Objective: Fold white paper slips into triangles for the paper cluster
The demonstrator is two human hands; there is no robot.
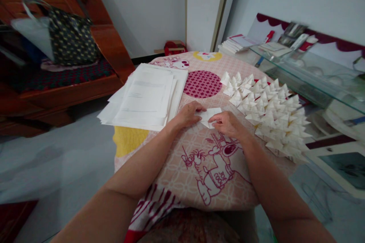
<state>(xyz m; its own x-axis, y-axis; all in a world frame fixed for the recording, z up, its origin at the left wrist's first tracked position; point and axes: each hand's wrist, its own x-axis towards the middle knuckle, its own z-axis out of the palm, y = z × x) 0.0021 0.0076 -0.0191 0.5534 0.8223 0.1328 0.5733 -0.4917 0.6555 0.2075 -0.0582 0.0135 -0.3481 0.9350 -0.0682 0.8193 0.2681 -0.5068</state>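
A small folded sheet of white paper (210, 115) lies on the patterned tablecloth (182, 167), between my two hands. At its left edge, my left hand (190, 114) grips the paper with bent fingers. My right hand (226, 123) has its thumb and fingers pinched on the paper's right side. Left of my hands is a stack of printed white sheets (145, 97), slightly fanned out. To the right, many pointed folded paper pieces (268, 112) stand close together in rows.
A glass shelf (313, 76) with a cup and small items borders the table on the right. Behind the table sits a stack of booklets (236, 43). At left, a wooden bench (108, 53) carries a dark patterned bag (71, 38).
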